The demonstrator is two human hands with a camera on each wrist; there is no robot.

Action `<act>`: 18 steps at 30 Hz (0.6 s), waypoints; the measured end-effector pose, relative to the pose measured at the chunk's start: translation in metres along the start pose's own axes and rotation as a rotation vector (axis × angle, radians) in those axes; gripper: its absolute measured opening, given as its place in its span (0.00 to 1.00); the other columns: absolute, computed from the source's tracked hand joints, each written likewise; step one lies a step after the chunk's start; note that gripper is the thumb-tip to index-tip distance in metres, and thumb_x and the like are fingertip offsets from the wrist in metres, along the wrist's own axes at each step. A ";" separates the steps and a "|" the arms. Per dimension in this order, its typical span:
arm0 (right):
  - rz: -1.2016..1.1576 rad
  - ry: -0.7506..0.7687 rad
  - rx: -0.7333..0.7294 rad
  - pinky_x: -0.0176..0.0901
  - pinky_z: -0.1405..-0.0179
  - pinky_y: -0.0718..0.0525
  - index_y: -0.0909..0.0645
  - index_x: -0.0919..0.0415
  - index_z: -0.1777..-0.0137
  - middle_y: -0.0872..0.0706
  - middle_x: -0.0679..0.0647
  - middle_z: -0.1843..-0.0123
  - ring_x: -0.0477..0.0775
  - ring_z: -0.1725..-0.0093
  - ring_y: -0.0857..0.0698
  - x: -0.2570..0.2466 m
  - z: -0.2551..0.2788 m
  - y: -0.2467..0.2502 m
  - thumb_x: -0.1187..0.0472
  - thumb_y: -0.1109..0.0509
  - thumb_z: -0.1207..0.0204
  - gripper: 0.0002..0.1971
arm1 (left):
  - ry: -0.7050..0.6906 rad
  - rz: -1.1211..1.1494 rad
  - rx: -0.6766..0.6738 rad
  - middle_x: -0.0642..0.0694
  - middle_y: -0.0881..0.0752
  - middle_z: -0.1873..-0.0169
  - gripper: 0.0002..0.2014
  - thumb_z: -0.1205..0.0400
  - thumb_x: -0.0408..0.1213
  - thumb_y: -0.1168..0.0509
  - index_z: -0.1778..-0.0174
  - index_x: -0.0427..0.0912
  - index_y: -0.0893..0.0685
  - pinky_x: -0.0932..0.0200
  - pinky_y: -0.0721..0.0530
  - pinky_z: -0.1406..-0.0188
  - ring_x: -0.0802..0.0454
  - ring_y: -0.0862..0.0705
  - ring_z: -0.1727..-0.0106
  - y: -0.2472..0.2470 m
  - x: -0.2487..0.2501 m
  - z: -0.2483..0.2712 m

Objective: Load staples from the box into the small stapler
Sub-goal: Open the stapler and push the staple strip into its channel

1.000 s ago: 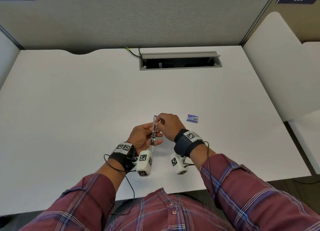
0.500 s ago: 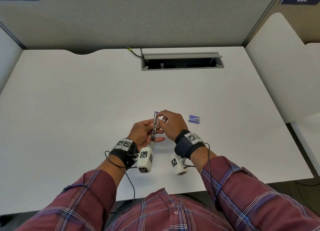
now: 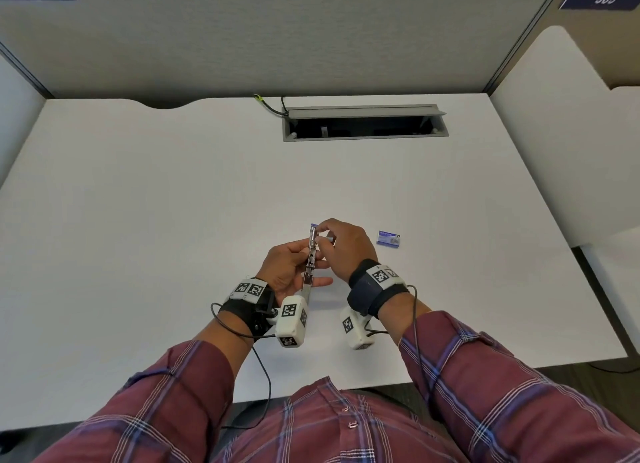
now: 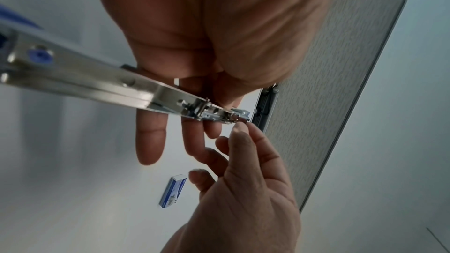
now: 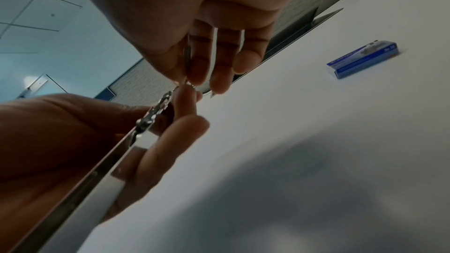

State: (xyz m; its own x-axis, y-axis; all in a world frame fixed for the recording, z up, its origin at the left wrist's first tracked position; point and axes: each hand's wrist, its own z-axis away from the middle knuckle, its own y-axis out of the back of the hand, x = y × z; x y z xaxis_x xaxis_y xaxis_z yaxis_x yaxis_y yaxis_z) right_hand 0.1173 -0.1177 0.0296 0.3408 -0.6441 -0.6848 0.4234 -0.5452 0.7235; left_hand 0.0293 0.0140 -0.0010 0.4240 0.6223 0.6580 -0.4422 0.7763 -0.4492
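1. The left hand (image 3: 289, 266) holds the stapler (image 3: 310, 258) above the table, thumb on one side and fingers wrapped behind the metal body; its little finger sticks out straight below.
2. The right hand (image 3: 341, 249) has its thumb and forefinger pinched at the far end of the stapler, where the hinge and spring parts sit; in the right wrist view a thin grey strip (image 5: 187, 59) shows between those fingers, though whether it is staples I cannot tell.
3. The stapler is a slim silver one lying open lengthways, its far tip pointing away from the person and its near end close to the left wrist camera (image 3: 291, 321).
4. The staple box (image 3: 388, 238), small, blue and white, lies flat on the white table (image 3: 173, 220), just to the right of the right hand and not touching it.
5. Farther back, a grey cable slot (image 3: 363, 123) is set into the table near the partition wall (image 3: 311, 39), with a cable (image 3: 268, 104) running in at its left end.
6. Wall plates read 306 at left and 305 at right.
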 end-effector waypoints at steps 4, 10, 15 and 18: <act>0.015 -0.023 -0.035 0.53 0.57 0.11 0.17 0.46 0.49 0.13 0.47 0.60 0.54 0.59 0.14 0.000 -0.004 0.002 0.53 0.32 0.20 0.04 | 0.020 0.009 0.031 0.19 0.15 0.40 0.17 0.09 0.25 0.44 0.29 0.29 0.14 0.32 0.08 0.52 0.23 0.11 0.37 0.000 -0.003 0.000; 0.051 -0.005 -0.122 0.53 0.56 0.11 0.18 0.46 0.53 0.12 0.47 0.58 0.53 0.58 0.14 -0.001 -0.006 0.004 0.56 0.33 0.21 0.04 | 0.012 -0.003 0.058 0.24 0.13 0.45 0.16 0.09 0.26 0.43 0.30 0.28 0.14 0.33 0.07 0.51 0.32 0.09 0.44 -0.001 -0.004 0.003; -0.011 0.003 -0.218 0.57 0.53 0.10 0.19 0.47 0.57 0.10 0.48 0.55 0.52 0.56 0.12 -0.001 -0.002 -0.002 0.56 0.33 0.23 0.03 | 0.003 -0.009 0.076 0.26 0.09 0.45 0.15 0.09 0.25 0.42 0.32 0.27 0.13 0.36 0.06 0.55 0.29 0.09 0.42 -0.003 0.001 0.006; -0.005 0.009 -0.234 0.55 0.51 0.11 0.18 0.48 0.56 0.10 0.48 0.53 0.52 0.53 0.13 -0.001 -0.002 -0.001 0.56 0.31 0.21 0.03 | 0.004 -0.010 0.089 0.28 0.08 0.48 0.15 0.09 0.24 0.43 0.36 0.28 0.12 0.37 0.05 0.56 0.30 0.09 0.44 -0.003 0.001 0.007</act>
State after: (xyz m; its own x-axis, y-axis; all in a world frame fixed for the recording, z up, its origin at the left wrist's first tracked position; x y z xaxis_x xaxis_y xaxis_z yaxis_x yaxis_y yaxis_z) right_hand 0.1183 -0.1154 0.0289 0.3450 -0.6363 -0.6900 0.6077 -0.4088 0.6808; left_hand 0.0259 0.0116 0.0052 0.4313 0.6154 0.6598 -0.5067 0.7703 -0.3873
